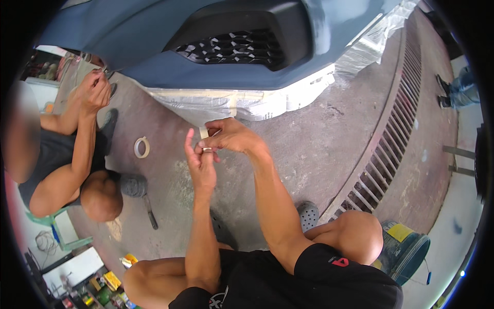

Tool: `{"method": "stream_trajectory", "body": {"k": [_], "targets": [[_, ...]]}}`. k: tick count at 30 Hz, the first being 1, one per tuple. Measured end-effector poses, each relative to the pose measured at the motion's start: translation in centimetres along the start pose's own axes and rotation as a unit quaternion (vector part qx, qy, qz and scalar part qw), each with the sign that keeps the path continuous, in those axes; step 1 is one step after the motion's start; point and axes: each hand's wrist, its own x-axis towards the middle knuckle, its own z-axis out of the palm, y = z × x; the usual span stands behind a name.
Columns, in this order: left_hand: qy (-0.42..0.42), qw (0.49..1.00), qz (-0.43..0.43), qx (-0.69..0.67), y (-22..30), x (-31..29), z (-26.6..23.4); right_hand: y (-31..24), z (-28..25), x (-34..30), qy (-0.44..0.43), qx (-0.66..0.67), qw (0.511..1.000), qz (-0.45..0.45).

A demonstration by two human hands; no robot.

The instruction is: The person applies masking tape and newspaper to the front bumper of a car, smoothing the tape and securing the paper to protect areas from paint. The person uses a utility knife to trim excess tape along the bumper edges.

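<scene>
In right hand (226, 136), pale tape (204, 132)

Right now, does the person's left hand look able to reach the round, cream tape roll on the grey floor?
Probably yes: only floor shows between the left hand and the tape roll, so the way looks free.

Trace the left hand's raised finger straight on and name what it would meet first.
Probably the pale sheet along the lower edge of the blue bumper, beyond the raised finger of the left hand; depth is unclear from this single view.
</scene>
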Motion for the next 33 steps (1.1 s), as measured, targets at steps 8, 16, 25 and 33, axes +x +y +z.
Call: {"method": "stream_trajectory", "body": {"k": [8,16,25,33], "targets": [[-0.009,0.993,0.006,0.116,4.1,-1.4,-3.3,-1.1,2.4,-1.2,0.033,-0.012,0.998,-0.059],[-0.049,0.992,0.028,0.110,4.4,0.3,-1.9,-0.6,-0.2,-1.8,0.099,-0.020,0.991,-0.090],[-0.088,0.986,0.078,0.116,3.5,0.0,0.1,0.6,-0.4,-2.5,0.137,0.023,0.980,-0.143],[-0.171,0.964,0.152,0.136,2.1,1.5,-2.0,0.3,-1.8,-2.3,0.130,0.172,0.973,-0.088]]}}
